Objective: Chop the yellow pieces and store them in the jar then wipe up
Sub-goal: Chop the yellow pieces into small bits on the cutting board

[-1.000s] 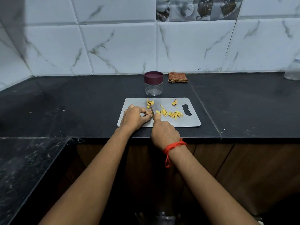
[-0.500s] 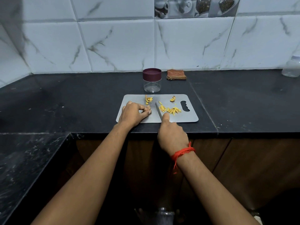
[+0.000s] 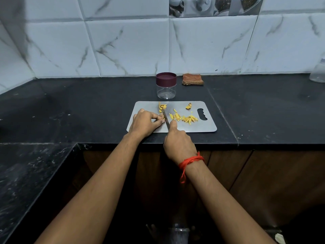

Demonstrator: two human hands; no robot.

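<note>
A grey cutting board (image 3: 205, 127) lies on the black counter. Chopped yellow strips (image 3: 184, 118) are spread across its middle, with uncut yellow chunks at the far edge (image 3: 162, 106) and one more (image 3: 188, 106) near the handle hole. My right hand (image 3: 178, 144) grips a knife (image 3: 165, 119), index finger along the spine, blade pointing away. My left hand (image 3: 146, 123) pinches a small yellow piece right beside the blade. Behind the board stands a clear jar (image 3: 166, 85) with a maroon lid on. A folded brown cloth (image 3: 193, 79) lies against the wall.
A clear bottle (image 3: 318, 72) stands at the far right by the tiled wall. The black counter (image 3: 79, 110) turns a corner at the left and runs toward me. Brown cabinet fronts (image 3: 263, 173) sit below the counter edge.
The knife swung out to the right and has come back beside my left fingertips. My left hand has stayed on its piece.
</note>
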